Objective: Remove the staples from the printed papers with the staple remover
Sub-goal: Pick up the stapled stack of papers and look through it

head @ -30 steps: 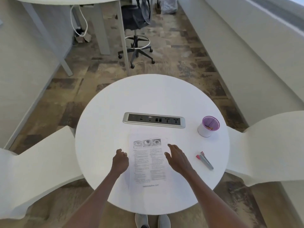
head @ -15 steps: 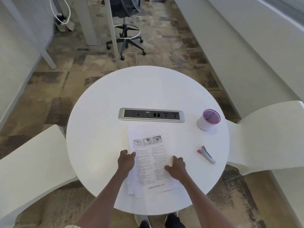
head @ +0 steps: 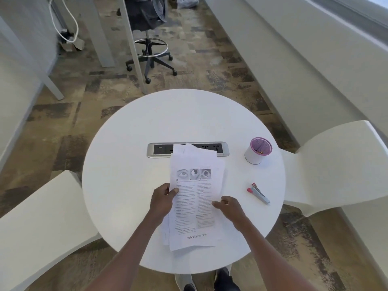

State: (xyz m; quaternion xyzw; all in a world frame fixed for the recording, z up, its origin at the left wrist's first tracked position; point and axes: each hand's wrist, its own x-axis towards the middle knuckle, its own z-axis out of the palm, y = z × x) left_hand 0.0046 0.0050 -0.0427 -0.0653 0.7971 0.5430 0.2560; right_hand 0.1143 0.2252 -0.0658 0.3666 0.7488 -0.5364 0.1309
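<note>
A stack of printed papers (head: pixel 194 198), with eye pictures on the top sheet, is lifted off the round white table (head: pixel 126 164) at its far end. My left hand (head: pixel 162 199) pinches the stack's left edge, thumb on top. My right hand (head: pixel 230 206) touches the right edge with curled fingers; whether it grips is unclear. A grey staple remover (head: pixel 258 193) with red tips lies on the table to the right of the papers, apart from both hands. No staple can be made out.
A silver power socket strip (head: pixel 159 149) is set in the table, partly hidden by the papers' top edge. A white cup with a purple inside (head: pixel 257 151) stands at the right. White chairs (head: pixel 336 164) flank the table; an office chair (head: pixel 150 59) stands beyond.
The papers went from lying flat to being gripped and raised, their top edge now over the socket strip. Both hands closed in on the stack's sides.
</note>
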